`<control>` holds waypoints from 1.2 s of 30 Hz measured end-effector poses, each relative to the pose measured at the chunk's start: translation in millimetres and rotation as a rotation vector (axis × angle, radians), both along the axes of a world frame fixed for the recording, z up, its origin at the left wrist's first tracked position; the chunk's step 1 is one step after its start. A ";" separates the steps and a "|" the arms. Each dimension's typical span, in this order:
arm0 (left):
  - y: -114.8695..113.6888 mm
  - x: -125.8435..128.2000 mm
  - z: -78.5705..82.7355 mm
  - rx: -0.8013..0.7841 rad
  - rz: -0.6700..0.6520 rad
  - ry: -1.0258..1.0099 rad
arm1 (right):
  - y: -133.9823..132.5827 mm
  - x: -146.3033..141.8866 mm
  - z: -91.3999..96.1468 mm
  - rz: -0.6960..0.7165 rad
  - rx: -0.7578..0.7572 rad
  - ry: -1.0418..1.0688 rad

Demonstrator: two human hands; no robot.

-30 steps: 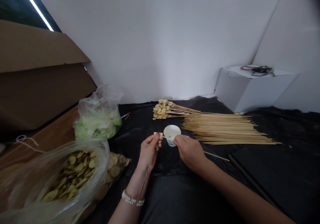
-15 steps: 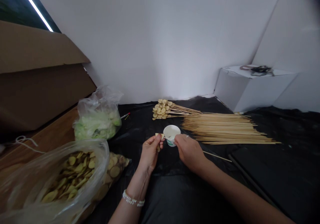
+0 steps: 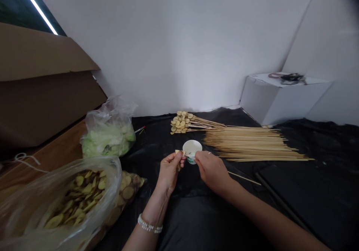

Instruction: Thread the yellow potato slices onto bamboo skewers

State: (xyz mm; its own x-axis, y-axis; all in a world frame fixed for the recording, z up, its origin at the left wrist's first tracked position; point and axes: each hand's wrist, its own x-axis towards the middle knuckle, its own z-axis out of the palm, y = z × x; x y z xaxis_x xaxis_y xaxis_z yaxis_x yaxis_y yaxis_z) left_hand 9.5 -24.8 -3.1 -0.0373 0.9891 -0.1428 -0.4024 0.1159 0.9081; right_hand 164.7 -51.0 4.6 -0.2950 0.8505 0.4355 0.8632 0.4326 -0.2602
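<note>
My left hand (image 3: 169,168) is closed on pale potato slices (image 3: 178,152), pinched between thumb and fingers. My right hand (image 3: 211,170) grips a bamboo skewer (image 3: 244,178). Its tip end reaches leftward to the slices, and its tail sticks out behind the hand to the right. Whether the tip has gone through the slice is too small to tell. Just beyond both hands stands a white paper cup (image 3: 193,146), partly covered by my right fingers. Farther back lies a pile of skewered potato slices (image 3: 180,123).
Many loose bamboo skewers (image 3: 252,144) lie in a row at right. An opened plastic bag of potato slices (image 3: 84,195) sits at left, with a bag of pale green pieces (image 3: 109,135) behind it. A pen (image 3: 140,129), cardboard box (image 3: 45,86) and white box (image 3: 283,97) are farther out.
My left hand has shifted very slightly right, and the skewer's tail has dipped a little. Both hands keep their grip; the view has moved slightly.
</note>
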 end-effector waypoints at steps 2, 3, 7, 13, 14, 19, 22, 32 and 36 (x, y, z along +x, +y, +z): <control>-0.3 0.2 -0.1 0.008 -0.002 0.018 | 1.1 0.2 -0.9 -0.014 -0.005 0.025; -0.3 0.2 -0.4 0.016 -0.004 0.025 | 1.9 0.4 -1.4 -0.017 -0.030 0.045; -0.1 0.6 -0.9 0.048 -0.009 0.029 | 5.1 1.0 -2.2 0.032 -0.205 0.153; 0.8 -0.8 4.2 0.053 0.051 0.013 | 4.8 -1.1 -2.3 0.029 -0.151 0.112; 1.5 -2.0 5.0 0.059 0.077 0.011 | 4.2 -1.6 -2.6 0.028 -0.115 0.102; 3.7 -6.9 6.5 0.061 0.126 0.009 | 1.4 -2.9 -7.1 0.009 0.114 0.029; 2.9 -5.7 4.8 0.045 0.079 -0.005 | 1.5 -3.6 -10.9 0.007 0.128 -0.020; 1.2 -0.9 2.2 0.051 0.059 0.015 | 2.7 -4.2 -4.8 0.030 -0.050 0.051; 2.9 -3.4 4.4 0.048 0.120 -0.014 | 0.5 -5.0 -7.5 0.008 0.114 -0.011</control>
State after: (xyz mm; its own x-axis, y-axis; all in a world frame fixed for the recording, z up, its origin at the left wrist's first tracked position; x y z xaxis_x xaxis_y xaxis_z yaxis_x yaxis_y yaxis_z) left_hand 6.1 -21.9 1.3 -0.1545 0.9833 -0.0964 -0.4231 0.0224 0.9058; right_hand 159.7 -50.5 -2.9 -0.3066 0.7932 0.5261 0.8624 0.4654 -0.1992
